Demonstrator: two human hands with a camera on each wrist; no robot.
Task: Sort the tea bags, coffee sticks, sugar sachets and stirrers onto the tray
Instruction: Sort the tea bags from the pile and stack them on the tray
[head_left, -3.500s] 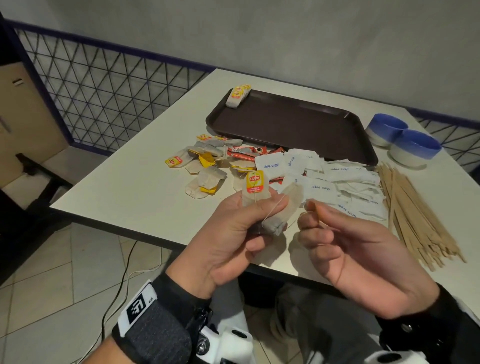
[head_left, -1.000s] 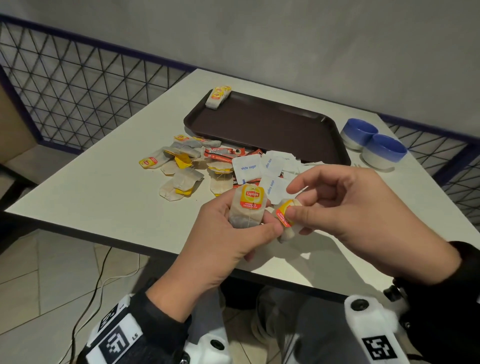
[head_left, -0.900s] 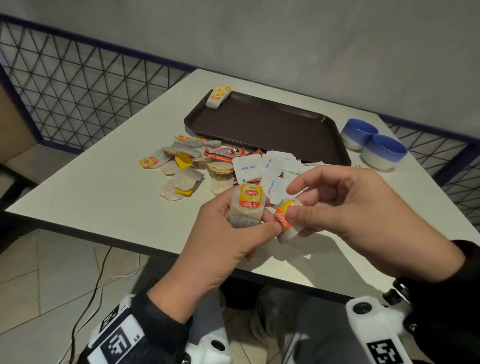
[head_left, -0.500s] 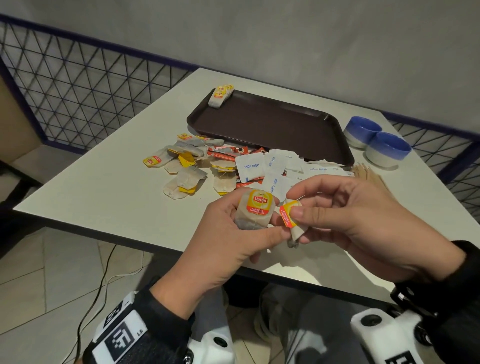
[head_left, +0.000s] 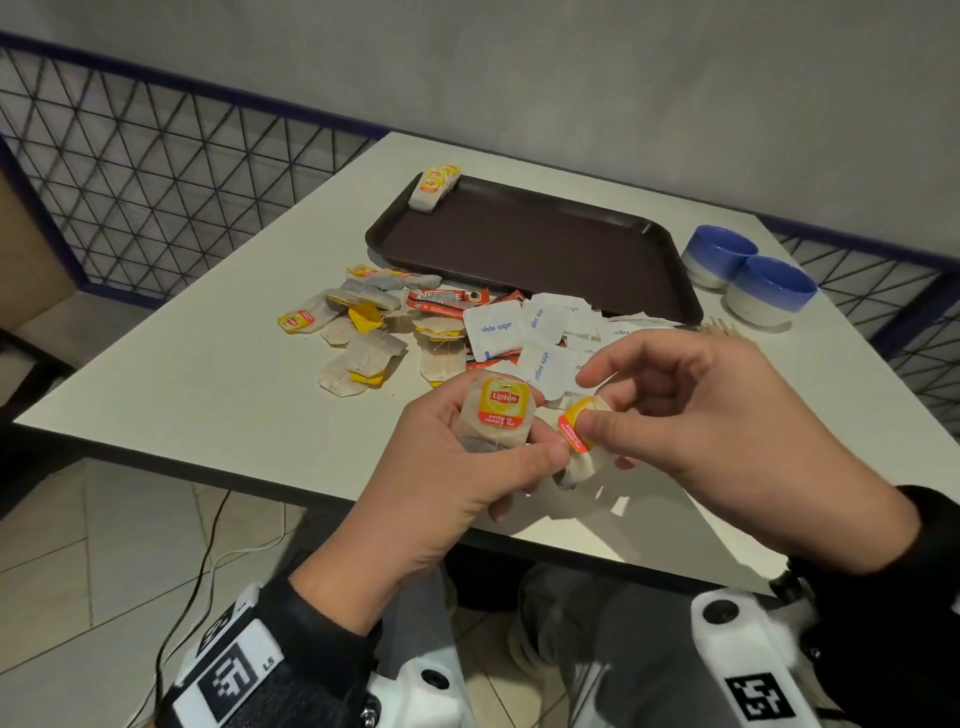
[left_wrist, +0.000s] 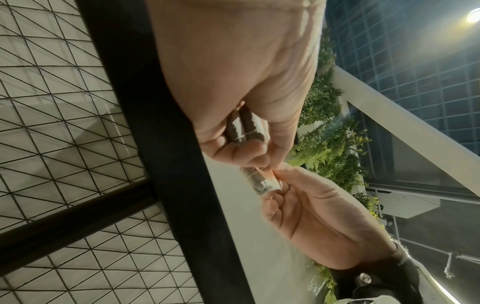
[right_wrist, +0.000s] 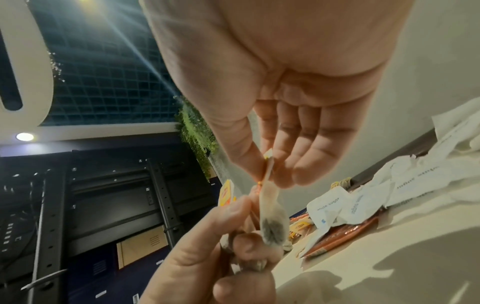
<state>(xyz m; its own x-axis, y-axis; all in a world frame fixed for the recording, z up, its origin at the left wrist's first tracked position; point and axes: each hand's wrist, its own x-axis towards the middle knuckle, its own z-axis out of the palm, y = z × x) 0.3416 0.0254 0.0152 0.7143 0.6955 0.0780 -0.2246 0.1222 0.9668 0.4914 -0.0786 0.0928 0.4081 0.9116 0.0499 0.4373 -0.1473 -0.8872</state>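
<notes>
Above the table's near edge my left hand (head_left: 467, 457) grips a tea bag (head_left: 493, 421) with its yellow Lipton tag facing up. Beside it my right hand (head_left: 675, 415) pinches a second tea bag (head_left: 576, 441) by its tag between thumb and finger; the bag (right_wrist: 272, 222) hangs below the fingertips. A dark brown tray (head_left: 530, 249) lies further back with a few tea bags (head_left: 434, 187) stacked in its far left corner. Loose tea bags (head_left: 363, 338), orange coffee sticks (head_left: 447, 301) and white sugar sachets (head_left: 519, 332) lie in a heap before the tray. Wooden stirrers (head_left: 719, 327) are mostly hidden behind my right hand.
Two blue and white bowls (head_left: 748, 275) stand right of the tray. A wire mesh fence (head_left: 156, 182) runs along the table's left and far right. The white table (head_left: 182, 374) has bare surface at the left. A cable (head_left: 208, 561) trails on the tiled floor.
Since 3.5 s ago my right hand has taken the second tea bag by its tag. Over the last second both hands hold their bags almost still; the view shifted slightly.
</notes>
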